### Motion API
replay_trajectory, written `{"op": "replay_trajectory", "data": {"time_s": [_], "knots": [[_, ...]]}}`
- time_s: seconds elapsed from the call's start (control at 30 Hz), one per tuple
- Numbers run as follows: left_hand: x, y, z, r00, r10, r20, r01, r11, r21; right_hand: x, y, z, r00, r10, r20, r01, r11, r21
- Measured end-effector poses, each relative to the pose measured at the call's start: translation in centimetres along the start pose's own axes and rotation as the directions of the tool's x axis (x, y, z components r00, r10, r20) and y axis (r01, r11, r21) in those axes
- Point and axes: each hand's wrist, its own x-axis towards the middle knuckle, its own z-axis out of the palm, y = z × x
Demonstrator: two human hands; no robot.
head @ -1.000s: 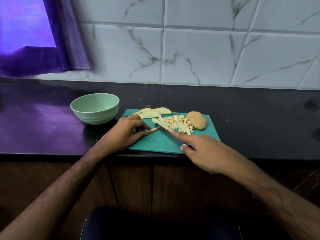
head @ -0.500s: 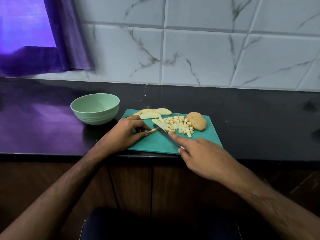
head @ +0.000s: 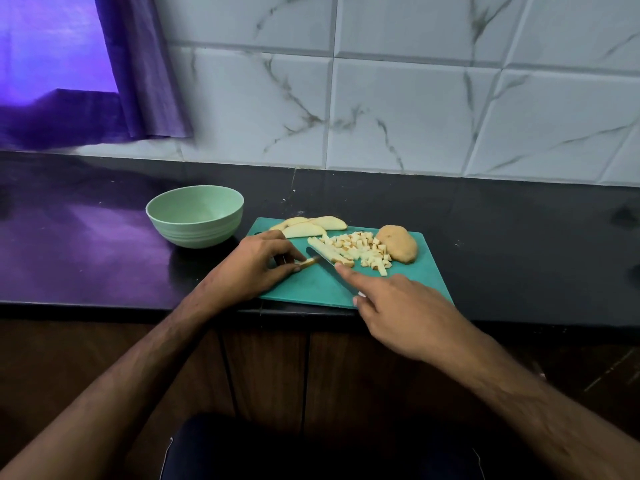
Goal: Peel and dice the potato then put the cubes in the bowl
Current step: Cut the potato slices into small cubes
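Two hands work over the teal cutting board (head: 408,285). The left hand (head: 254,268) curls its fingers and thumb round a small potato strip (head: 307,261) at the board's left side, pinning it flat, probably so it cannot slide under the blade. The right hand (head: 405,310) grips the knife (head: 323,261) with its forefinger stretched along the spine, which looks meant to steady a downward cut; the blade tip lies just right of the pinched strip and beside a few longer sticks (head: 330,252). Right of these sits a heap of cubes (head: 363,249), pushed aside and out of the cutting lane, and touching the heap on its right is a large uncut potato piece (head: 398,248). Several curved slices (head: 308,226) wait along the far left edge. The green bowl (head: 195,216) stands on the dark counter (head: 519,244) just left of the board, within easy reach, and no cubes show in it, so dicing seems well under way and the transfer not yet done.
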Motion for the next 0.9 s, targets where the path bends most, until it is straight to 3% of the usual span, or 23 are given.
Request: {"op": "replay_trajectory", "data": {"time_s": [0.9], "knots": [[-0.5,-0.1,-0.1,0.999,-0.004,-0.05,0.004,1.0,0.01,2.0,-1.2,0.0,1.0,-0.007,-0.015,0.007,1.0,-0.003]]}}
